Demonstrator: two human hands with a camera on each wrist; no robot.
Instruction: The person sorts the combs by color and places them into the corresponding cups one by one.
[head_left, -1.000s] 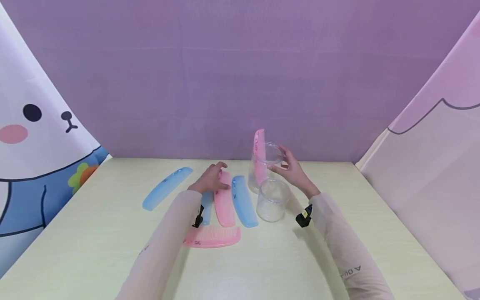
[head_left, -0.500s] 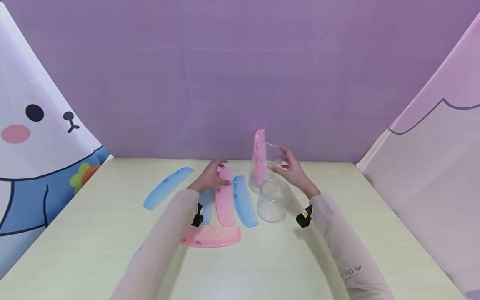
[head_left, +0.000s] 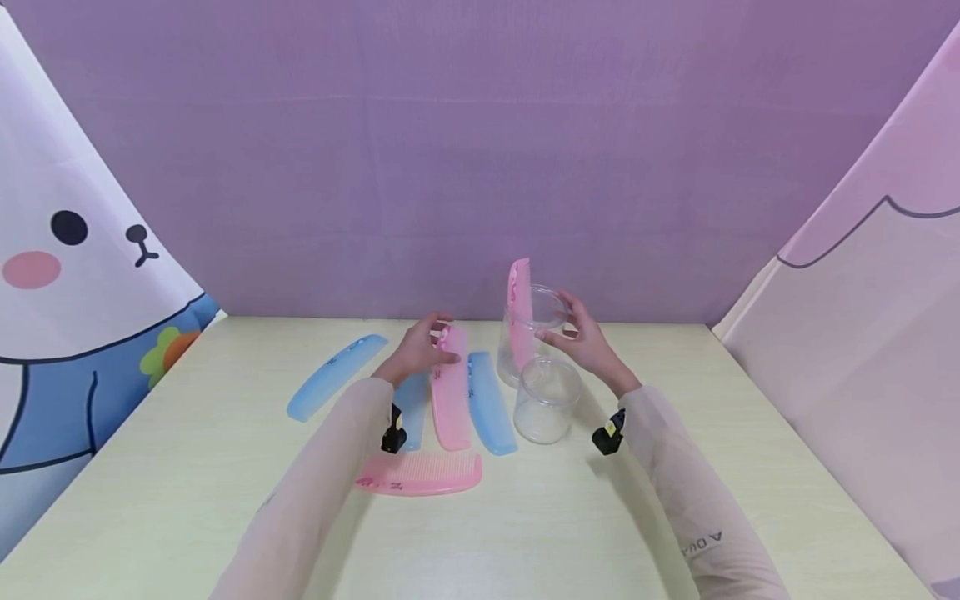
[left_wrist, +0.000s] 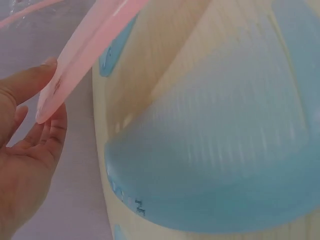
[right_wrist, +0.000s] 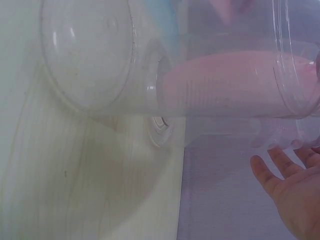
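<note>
My left hand (head_left: 416,348) pinches the far end of a pink comb (head_left: 452,408) between thumb and fingers. The left wrist view shows this comb (left_wrist: 92,57) tilted, its gripped end raised over the table. To the right, my right hand (head_left: 588,346) holds the rim of the taller clear plastic jar (head_left: 507,358) with thumb and fingers spread around it. Another pink comb (head_left: 519,292) stands upright inside that jar, its top sticking out above the rim. In the right wrist view, the clear wall covers part of the standing comb (right_wrist: 225,82).
A second clear jar (head_left: 543,417) stands just in front of the taller one. Blue combs lie on both sides of the held comb: one right (head_left: 491,408), one partly under the left wrist (head_left: 411,412), one farther left (head_left: 337,377). A pink comb (head_left: 423,479) lies crosswise nearer.
My left hand has shifted slightly back and lifted the far end of the pink comb, which now shows higher. My right hand and the jars have stayed in place.
</note>
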